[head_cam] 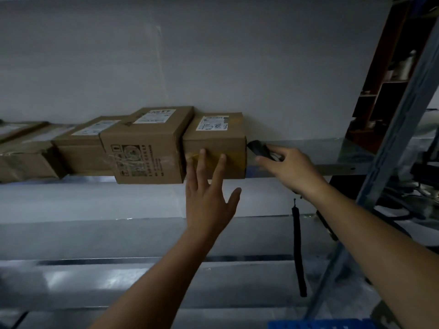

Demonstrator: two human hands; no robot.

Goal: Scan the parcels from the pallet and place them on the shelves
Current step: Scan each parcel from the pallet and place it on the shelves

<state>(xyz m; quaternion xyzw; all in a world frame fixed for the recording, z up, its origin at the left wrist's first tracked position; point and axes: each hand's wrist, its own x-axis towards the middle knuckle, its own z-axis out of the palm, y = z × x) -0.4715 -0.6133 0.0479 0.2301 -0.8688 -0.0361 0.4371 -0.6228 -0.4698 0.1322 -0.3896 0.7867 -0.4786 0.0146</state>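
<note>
Left hand (209, 198) fingertips on parcel (215, 144), shelf (332, 166)

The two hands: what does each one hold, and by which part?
The right hand holds a black scanner by its rear end. The left hand holds nothing; its fingertips press the rightmost parcel.

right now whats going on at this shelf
A person is putting parcels on a metal shelf. The left hand is open, fingertips pressed flat on the front of the rightmost box, which sits at the end of a row of labelled boxes along the wall. The right hand holds a black scanner just beside that box's right side, its strap hanging below. The shelf to the right of the box is bare.
</note>
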